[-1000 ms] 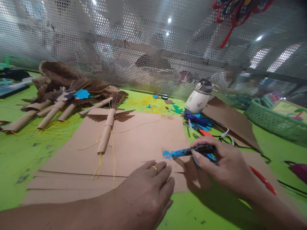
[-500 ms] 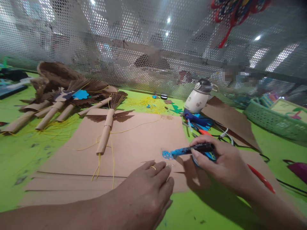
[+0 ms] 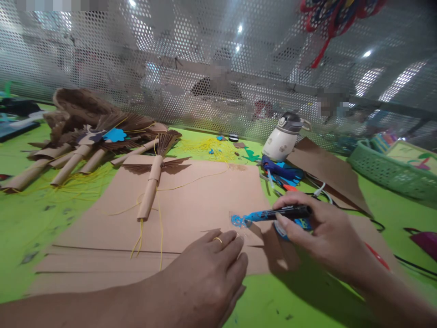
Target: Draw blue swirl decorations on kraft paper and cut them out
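My right hand is closed round a black and blue marker pen. The pen slants down to the left, its blue end by a patch of wet-looking blue colour on brown kraft paper. My left hand, a ring on one finger, lies flat with fingers stretched on the paper, just below the blue patch. Beyond it, a rolled-paper figure with pleated paper pieces and yellow string rests on the same sheet. A round blue and white item is partly hidden behind my right hand.
Several more paper rolls with pleated brown paper are heaped at left. A white bottle stands at the back, near a dark blue glue gun. At right is a green basket. A perforated metal screen runs behind the green table.
My right hand and the marker pen have shifted slightly to the right. My left hand has stayed in place on the paper.
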`<state>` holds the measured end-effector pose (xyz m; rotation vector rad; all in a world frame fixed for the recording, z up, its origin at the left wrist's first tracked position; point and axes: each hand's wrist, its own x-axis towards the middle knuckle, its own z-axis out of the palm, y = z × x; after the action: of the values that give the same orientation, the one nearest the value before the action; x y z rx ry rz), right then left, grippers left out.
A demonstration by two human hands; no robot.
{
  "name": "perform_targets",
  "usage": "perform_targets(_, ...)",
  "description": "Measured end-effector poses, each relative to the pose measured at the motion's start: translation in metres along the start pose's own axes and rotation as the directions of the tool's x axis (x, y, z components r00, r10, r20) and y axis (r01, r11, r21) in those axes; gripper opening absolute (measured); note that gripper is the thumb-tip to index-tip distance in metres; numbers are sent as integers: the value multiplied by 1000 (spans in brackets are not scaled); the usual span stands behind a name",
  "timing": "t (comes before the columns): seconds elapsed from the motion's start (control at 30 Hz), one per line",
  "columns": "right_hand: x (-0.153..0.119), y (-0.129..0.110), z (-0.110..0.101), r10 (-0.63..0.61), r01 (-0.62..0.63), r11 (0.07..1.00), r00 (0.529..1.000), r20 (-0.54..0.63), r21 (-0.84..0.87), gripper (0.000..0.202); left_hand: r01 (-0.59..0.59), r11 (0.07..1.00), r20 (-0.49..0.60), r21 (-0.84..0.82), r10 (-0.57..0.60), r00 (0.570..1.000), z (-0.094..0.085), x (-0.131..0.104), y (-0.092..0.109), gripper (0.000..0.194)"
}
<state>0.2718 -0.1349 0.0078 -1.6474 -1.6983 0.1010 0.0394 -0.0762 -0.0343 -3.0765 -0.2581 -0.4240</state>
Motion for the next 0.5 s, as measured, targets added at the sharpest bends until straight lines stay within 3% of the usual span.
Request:
perform_targets(0.2,4,2,-6,-106,114,992,984,146,-48,15,-18,1000,0,-5,18,1000,2,-1,-1,35)
perform_targets(0.5,2,0,1,-6,6,1000,999,46,17,14,4,1000,4,5,-4,1000,2,-2,0,33)
